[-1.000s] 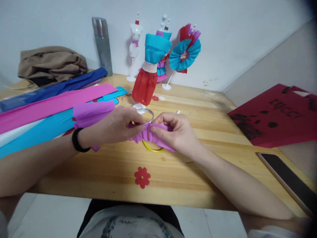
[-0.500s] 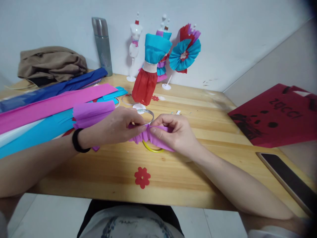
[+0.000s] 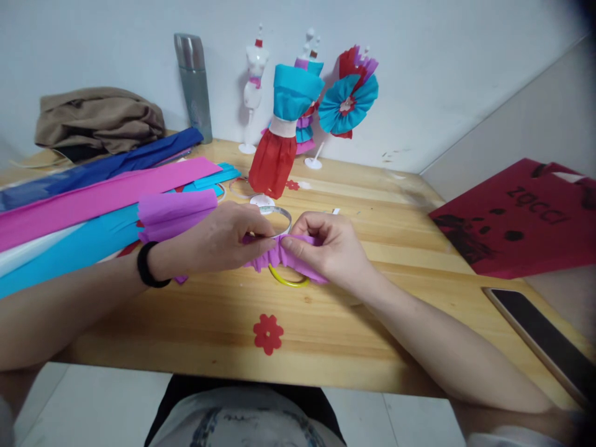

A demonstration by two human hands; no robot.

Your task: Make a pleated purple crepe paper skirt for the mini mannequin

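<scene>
Both hands meet over the wooden table at a gathered strip of purple crepe paper [image 3: 298,257]. My left hand [image 3: 223,236], with a black band on the wrist, pinches the strip's pleated left part. My right hand [image 3: 333,248] pinches it between thumb and forefinger, close beside the left fingertips. A thin pale tape [image 3: 287,217] curves in a loop just above the pinched edge; part of it is hidden by the left fingers. Beneath the strip lies a yellow ring [image 3: 289,282], partly covered. Nearer the table's front edge is a red paper flower [image 3: 268,334].
Crepe paper in pink [image 3: 112,186], blue and purple lies at left, with brown cloth [image 3: 97,118] and a bottle [image 3: 194,93] behind. Small mannequins, one in a blue and red dress [image 3: 274,155], stand at the back. A phone [image 3: 540,341] and red bag [image 3: 521,217] are right.
My right thumb and forefinger have shifted very slightly on the purple strip. Both hands still pinch it in nearly the same place.
</scene>
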